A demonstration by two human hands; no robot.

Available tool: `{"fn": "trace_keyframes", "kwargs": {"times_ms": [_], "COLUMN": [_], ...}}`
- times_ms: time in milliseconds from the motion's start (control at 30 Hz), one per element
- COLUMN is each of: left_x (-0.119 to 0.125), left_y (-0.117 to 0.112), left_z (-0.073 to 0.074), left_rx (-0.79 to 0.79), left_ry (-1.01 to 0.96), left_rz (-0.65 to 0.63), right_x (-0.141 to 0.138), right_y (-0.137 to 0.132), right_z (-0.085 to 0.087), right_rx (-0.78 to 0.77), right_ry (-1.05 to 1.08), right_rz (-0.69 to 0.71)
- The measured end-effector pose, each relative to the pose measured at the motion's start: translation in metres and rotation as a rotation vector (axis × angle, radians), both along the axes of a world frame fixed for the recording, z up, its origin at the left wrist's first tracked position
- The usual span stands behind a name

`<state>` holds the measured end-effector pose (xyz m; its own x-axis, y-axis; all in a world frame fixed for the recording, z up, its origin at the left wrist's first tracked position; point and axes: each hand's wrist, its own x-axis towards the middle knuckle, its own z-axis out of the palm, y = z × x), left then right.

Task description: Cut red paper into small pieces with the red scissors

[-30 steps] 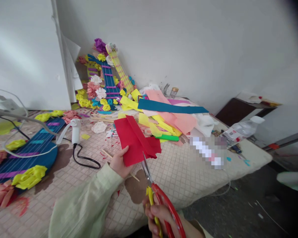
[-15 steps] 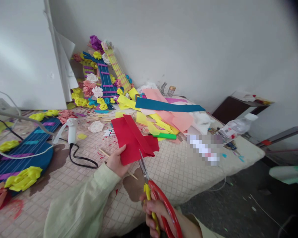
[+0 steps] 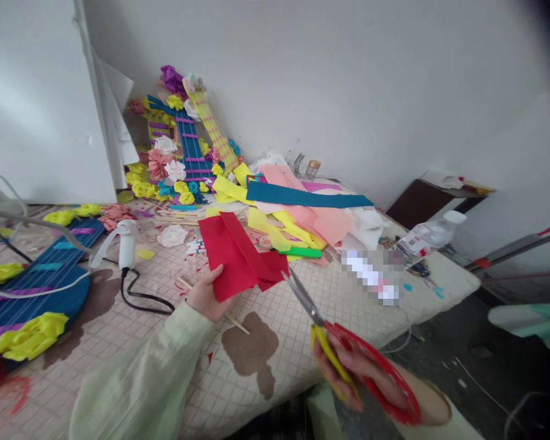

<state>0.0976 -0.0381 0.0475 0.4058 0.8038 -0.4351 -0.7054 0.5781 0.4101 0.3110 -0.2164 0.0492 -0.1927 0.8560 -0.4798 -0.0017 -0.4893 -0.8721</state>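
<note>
Right now, in the head view, we hold folded red paper (image 3: 229,263) above the surface (image 3: 302,342), with its lower left edge grasped by the fingers of our left hand (image 3: 208,296), thumb on top. Our right hand (image 3: 351,370), a little blurred, has its fingers wrapped around the red and yellow handles of the scissors (image 3: 307,298). Their tips point at the paper's right edge; we cannot tell whether they touch it. Beneath our left hand a thin wooden stick (image 3: 238,325) reaches onto a brown stain (image 3: 252,345). Beyond the red paper we see a blue strip (image 3: 307,195) lying over a heap of coloured paper. To the left lie a white corded tool (image 3: 127,244) and a blue guitar-shaped craft piece (image 3: 68,275); at the right, a clear plastic bottle (image 3: 431,238) lies tipped over.
</note>
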Motion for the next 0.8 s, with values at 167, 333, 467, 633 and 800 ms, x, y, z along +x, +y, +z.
{"fn": "trace_keyframes", "kwargs": {"times_ms": [167, 333, 467, 633, 800], "left_x": [-0.002, -0.003, -0.003, -0.003, -0.003], "left_y": [0.004, 0.006, 0.006, 0.005, 0.005], "left_z": [0.001, -0.005, -0.008, -0.010, -0.015], "left_rx": [0.019, 0.026, 0.025, 0.027, 0.001], "left_ry": [0.000, -0.026, -0.043, -0.051, -0.043], "left_rz": [0.020, 0.019, -0.006, -0.016, -0.013], "right_x": [0.042, 0.073, 0.079, 0.048, 0.003], "right_y": [0.032, 0.044, 0.055, 0.105, 0.184], "right_z": [0.010, -0.012, -0.004, 0.028, 0.019], "right_rx": [0.223, 0.187, 0.157, 0.498, 0.682], "right_ry": [-1.099, -1.386, -1.536, -1.534, -1.371], "right_rz": [-0.098, 0.117, 0.235, 0.209, 0.417]}}
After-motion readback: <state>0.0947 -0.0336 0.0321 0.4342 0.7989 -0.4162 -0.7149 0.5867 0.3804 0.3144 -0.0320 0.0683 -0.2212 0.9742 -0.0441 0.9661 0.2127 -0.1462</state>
